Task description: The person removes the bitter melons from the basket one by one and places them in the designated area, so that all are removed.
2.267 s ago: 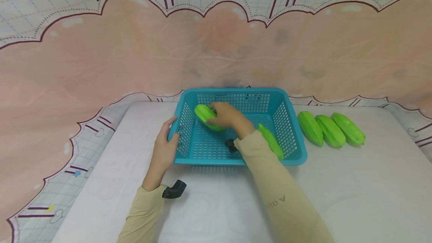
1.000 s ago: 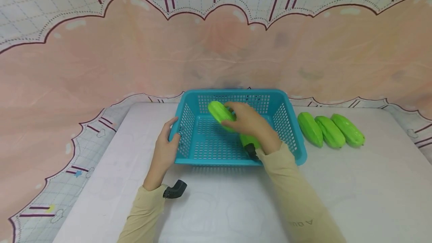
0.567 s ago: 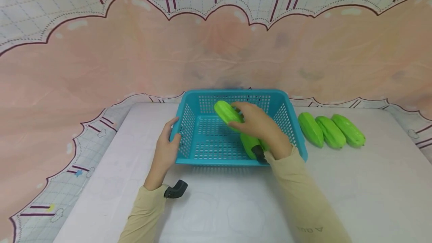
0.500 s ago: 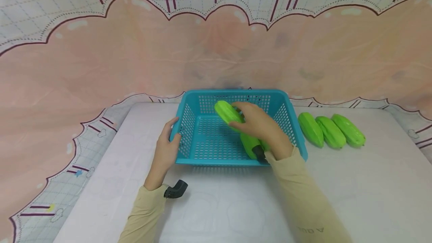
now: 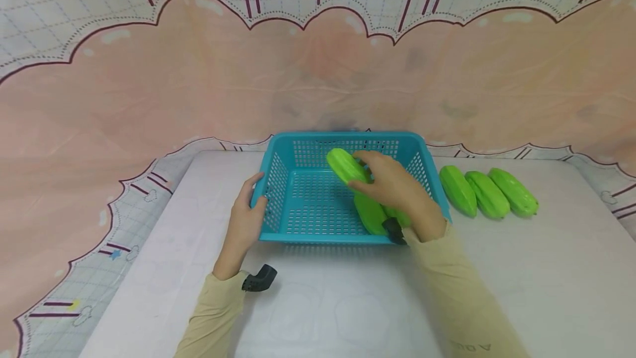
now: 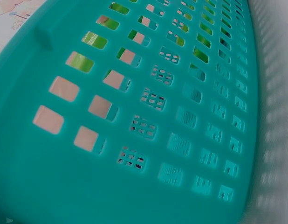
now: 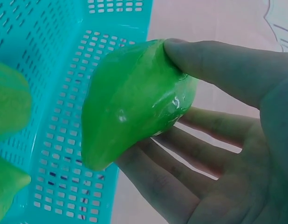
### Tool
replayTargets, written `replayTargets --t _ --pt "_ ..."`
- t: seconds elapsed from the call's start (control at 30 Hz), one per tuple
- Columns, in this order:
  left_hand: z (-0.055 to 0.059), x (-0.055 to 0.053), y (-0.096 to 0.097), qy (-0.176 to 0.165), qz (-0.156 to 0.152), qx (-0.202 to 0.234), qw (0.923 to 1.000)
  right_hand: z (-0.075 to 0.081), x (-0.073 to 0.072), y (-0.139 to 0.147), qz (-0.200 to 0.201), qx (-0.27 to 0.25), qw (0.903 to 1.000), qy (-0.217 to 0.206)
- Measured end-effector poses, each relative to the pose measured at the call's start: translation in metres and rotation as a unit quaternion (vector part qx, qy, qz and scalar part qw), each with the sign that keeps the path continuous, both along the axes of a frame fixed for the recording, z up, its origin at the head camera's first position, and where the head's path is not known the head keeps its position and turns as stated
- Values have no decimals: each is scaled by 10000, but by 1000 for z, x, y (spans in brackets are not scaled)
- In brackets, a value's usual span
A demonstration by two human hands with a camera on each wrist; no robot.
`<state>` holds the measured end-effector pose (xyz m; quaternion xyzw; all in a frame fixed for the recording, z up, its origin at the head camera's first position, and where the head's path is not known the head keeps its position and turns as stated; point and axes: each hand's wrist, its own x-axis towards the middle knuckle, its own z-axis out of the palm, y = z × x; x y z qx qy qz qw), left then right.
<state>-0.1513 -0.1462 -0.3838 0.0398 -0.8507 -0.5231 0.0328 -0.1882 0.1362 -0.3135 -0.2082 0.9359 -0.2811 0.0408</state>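
Observation:
In the head view a ridged, glossy green fruit [image 5: 346, 166] is held up over the right part of a blue plastic basket [image 5: 348, 239]. My right hand [image 5: 387, 181] grips it by one end, and in the right wrist view the thumb presses its top while the fingers lie underneath. Two more green fruits, one [image 5: 370, 215] partly beneath the hand and another [image 5: 397, 216] mostly behind the wrist, lie in the basket. My left hand [image 5: 244, 217] holds the basket's left rim, thumb and forefinger over the edge. Only the basket's perforated wall [image 6: 88, 186] shows large in the left wrist view.
Outside the basket to the right, three similar green fruits [image 5: 489, 195] lie side by side on the white table [image 5: 318, 303]. Behind the table hangs a pink patterned cloth [image 5: 318, 82]. Each wrist carries a small black camera [image 5: 259, 278].
My right hand has raised the green fruit from the basket's left part and carried it rightward, uncovering fruits at the basket's front right. The left hand has stayed at the rim.

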Motion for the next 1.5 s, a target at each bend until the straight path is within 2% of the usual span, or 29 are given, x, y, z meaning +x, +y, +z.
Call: replayTargets --t 0.7,1.13,1.5 --pt "-1 2 -1 42 24 -27 10000 0 17 29 -162 106 9997 144" --pt "0 3 0 113 30 -41 9999 0 27 48 -230 -15 9994 277" --pt "1 2 1 117 -13 -5 9999 -1 34 63 -386 93 9989 236"
